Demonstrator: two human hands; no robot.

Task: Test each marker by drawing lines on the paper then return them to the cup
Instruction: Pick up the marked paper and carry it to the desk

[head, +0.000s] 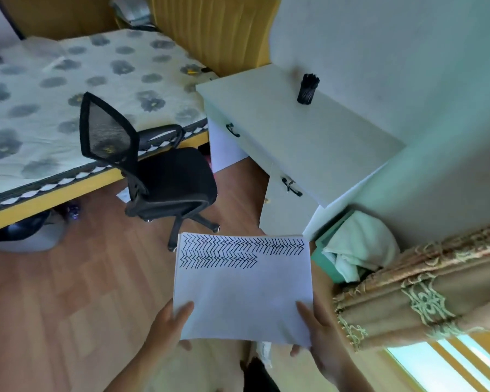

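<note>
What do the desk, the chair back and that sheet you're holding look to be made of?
Desk: probably laminated board, going by its smooth, matte, pale top.
Chair back: black mesh in a dark frame; the bedcover shows through it.
Sheet: thin white paper, matte, with black marker zigzags.

Matt white paper sheet with black ink zigzags [242,287]; smooth white laminate desk [309,134]; black mesh-backed office chair [153,171]; glossy brown wood-plank floor [68,292]; fringed brocade cloth curtain [425,290].
</note>
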